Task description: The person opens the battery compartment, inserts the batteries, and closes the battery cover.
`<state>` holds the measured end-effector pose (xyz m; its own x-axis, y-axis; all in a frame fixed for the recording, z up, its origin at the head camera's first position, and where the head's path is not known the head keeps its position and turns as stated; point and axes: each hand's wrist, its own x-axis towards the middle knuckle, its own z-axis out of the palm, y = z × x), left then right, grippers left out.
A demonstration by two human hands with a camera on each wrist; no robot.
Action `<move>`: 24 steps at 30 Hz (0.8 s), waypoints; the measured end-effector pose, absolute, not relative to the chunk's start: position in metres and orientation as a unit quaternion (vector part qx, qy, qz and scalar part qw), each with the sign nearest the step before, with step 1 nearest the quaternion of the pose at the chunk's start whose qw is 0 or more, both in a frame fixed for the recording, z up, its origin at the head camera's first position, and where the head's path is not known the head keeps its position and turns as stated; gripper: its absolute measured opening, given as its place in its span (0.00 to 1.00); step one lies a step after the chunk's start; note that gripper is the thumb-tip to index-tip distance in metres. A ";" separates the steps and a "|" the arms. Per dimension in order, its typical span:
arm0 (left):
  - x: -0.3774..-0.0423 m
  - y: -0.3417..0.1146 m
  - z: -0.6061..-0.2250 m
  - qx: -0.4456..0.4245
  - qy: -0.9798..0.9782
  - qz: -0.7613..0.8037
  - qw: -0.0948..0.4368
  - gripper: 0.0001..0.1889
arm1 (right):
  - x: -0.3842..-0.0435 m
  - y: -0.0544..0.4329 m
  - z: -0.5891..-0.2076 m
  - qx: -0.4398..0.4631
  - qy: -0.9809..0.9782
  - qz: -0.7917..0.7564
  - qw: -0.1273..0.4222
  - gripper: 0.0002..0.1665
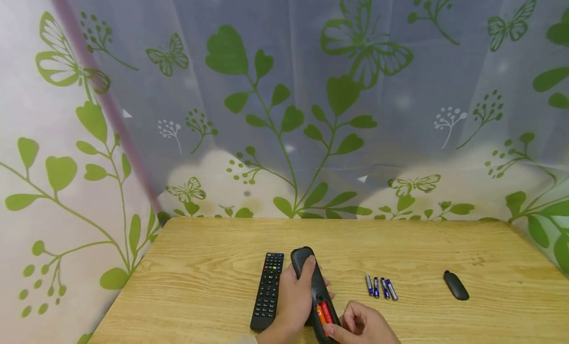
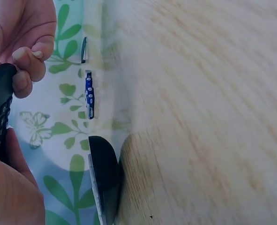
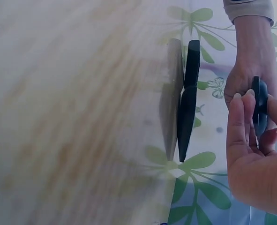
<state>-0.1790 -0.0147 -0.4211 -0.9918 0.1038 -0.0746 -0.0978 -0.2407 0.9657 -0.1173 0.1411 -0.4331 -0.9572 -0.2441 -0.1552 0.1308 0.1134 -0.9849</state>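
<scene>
My left hand (image 1: 293,297) grips a black remote control (image 1: 316,282) turned back side up, its thumb lying along the back. The remote's battery compartment is uncovered, with two orange-red batteries (image 1: 324,312) lying side by side in it. At the lower end my right hand (image 1: 362,324) pinches the remote, its thumb on the batteries' end and its other fingers curled beside the edge. In the right wrist view, thumb and fingers of the right hand (image 3: 255,154) stand on opposite sides of the held remote (image 3: 260,108). Its keys face the left wrist camera.
A second black remote control (image 1: 268,289) lies keys up on the wooden table (image 1: 200,265), left of my hands. Several blue-and-silver batteries (image 1: 381,287) lie in a row to the right. Farther right is a black battery cover (image 1: 456,285). A leaf-patterned curtain (image 1: 266,136) hangs behind.
</scene>
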 end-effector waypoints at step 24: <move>-0.188 -0.021 -0.421 0.034 0.597 0.798 0.070 0.24 | -0.133 0.169 -0.428 -0.115 0.771 -0.604 0.167 0.18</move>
